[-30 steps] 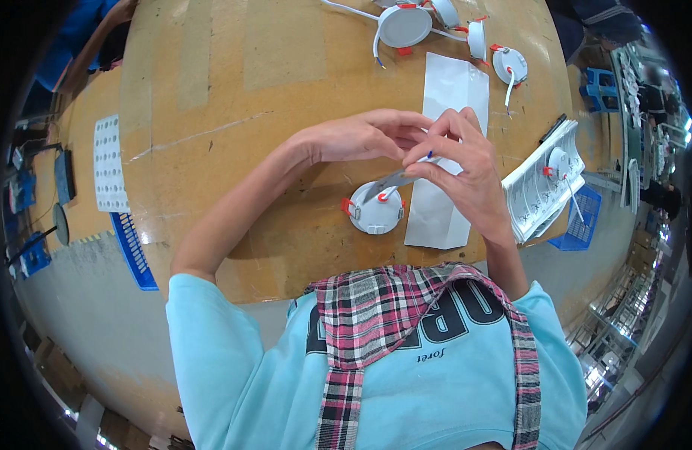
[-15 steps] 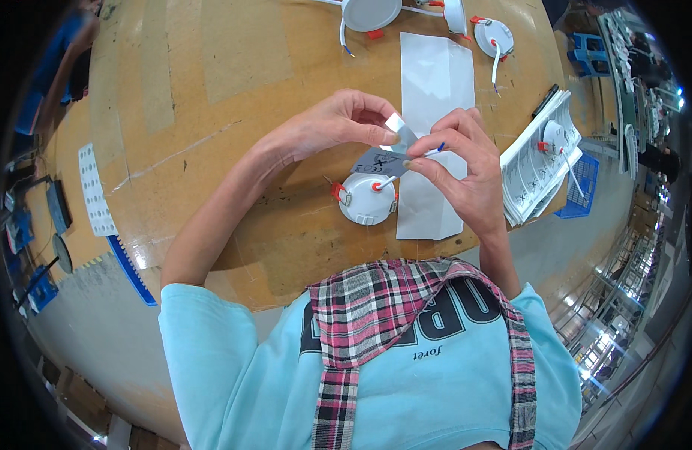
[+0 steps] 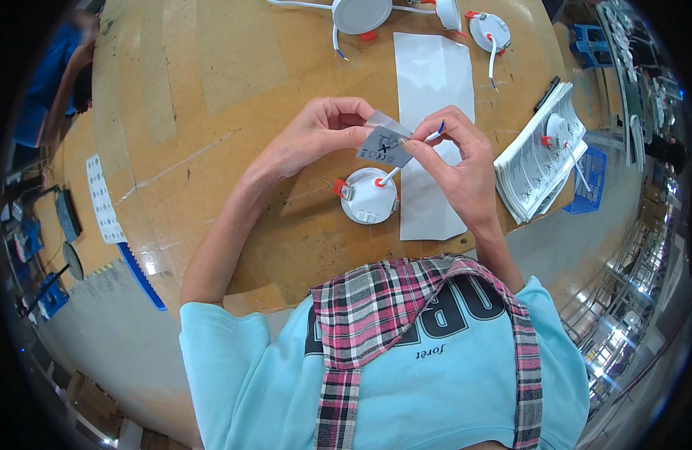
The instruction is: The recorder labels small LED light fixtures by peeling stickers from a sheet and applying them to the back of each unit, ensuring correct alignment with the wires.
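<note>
A silver-grey printed label [image 3: 382, 148] is held up between my two hands, its face turned upward. My left hand [image 3: 327, 133] pinches the label's far left edge between thumb and fingers. With thumb and fingertips, my right hand [image 3: 462, 161] grips the white cable [image 3: 392, 175] together with the label's right edge. Blue wire ends stick out past the right fingers. Just below the label, a round white downlight [image 3: 368, 206] lies back side up on the table, with red-tipped spring clips at its sides. The cable rises from its red grommet to my right hand.
A long white paper strip [image 3: 434, 79] lies beside the downlight. Several more downlights [image 3: 361, 15] sit at the far edge. A stack of printed sheets [image 3: 533, 176] at right carries another downlight [image 3: 558, 129]; a black pen [image 3: 547, 94] lies behind. Another person's arm [image 3: 65, 90] shows at far left.
The label, bent with a white end standing up before, now lies flatter and shows more of its printed face. My left hand has shifted slightly left; the right hand keeps its pinch.
</note>
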Action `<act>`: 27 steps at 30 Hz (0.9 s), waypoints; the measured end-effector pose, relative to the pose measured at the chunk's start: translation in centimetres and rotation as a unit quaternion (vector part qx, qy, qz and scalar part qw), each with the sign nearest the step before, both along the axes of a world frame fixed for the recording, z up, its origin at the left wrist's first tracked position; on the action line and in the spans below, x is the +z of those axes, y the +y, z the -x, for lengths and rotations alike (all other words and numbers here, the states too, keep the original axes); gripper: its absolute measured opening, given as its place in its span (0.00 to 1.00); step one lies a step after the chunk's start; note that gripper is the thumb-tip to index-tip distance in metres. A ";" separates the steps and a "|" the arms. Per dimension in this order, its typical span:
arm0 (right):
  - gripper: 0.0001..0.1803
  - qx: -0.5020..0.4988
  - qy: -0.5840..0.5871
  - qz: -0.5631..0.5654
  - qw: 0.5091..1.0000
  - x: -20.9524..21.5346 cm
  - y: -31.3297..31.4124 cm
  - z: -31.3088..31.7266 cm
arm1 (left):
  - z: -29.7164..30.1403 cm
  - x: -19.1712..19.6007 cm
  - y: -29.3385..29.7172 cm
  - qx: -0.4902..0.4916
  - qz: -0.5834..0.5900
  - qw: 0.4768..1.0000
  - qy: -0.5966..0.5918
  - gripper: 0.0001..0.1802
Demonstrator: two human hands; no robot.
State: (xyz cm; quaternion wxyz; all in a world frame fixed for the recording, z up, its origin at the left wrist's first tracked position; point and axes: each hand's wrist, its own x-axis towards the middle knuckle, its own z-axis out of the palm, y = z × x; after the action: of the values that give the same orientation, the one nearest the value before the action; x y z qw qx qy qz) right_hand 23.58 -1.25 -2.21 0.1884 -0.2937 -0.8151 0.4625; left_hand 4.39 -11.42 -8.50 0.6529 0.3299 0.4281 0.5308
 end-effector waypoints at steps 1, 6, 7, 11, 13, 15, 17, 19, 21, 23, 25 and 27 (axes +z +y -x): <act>0.08 -0.003 -0.003 0.012 1.000 -0.1 0.0 0.0 | 0.0 0.1 0.0 -0.002 0.001 1.000 0.001 0.12; 0.08 -0.021 -0.012 0.030 0.999 -0.4 -0.1 0.1 | 0.1 0.1 -0.1 0.036 0.002 0.999 0.025 0.11; 0.08 -0.027 -0.009 0.040 0.999 -0.5 -0.1 0.2 | 0.1 0.1 -0.1 0.035 0.002 0.999 0.026 0.11; 0.08 -0.047 -0.010 0.063 0.997 -0.5 -0.4 0.4 | 0.2 0.3 -0.2 0.047 0.007 0.999 0.025 0.11; 0.08 -0.061 -0.022 0.080 0.995 -0.4 -0.4 0.4 | 0.1 0.5 -0.3 0.051 0.003 0.998 0.028 0.11; 0.08 -0.064 -0.023 0.086 0.994 -0.3 -0.5 0.5 | 0.1 0.8 -0.4 0.047 0.009 0.998 0.028 0.11; 0.08 -0.067 -0.023 0.091 0.993 -0.3 -0.5 0.6 | 0.1 0.7 -0.4 0.048 0.006 0.998 0.038 0.12; 0.09 -0.068 -0.020 0.090 0.993 -0.4 -0.5 0.6 | 0.1 0.8 -0.4 0.049 0.004 0.998 0.047 0.12; 0.09 -0.069 -0.025 0.090 0.993 -0.2 -0.5 0.6 | 0.0 1.1 -0.4 0.050 0.006 0.998 0.043 0.12; 0.09 -0.070 -0.029 0.089 0.993 -0.2 -0.5 0.6 | 0.0 1.2 -0.4 0.049 0.004 0.998 0.048 0.12; 0.08 -0.069 -0.028 0.088 0.993 -0.2 -0.5 0.6 | 0.0 1.2 -0.4 0.048 0.001 0.997 0.053 0.13; 0.08 -0.069 -0.028 0.087 0.993 -0.3 -0.5 0.6 | 0.0 1.1 -0.5 0.050 -0.005 0.997 0.059 0.13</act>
State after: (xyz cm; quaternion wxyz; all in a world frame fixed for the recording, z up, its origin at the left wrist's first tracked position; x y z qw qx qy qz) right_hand 22.98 -1.73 -2.51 0.1705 -0.3771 -0.7543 0.5096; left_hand 4.36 -11.87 -7.36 0.5973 0.3423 0.4795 0.5442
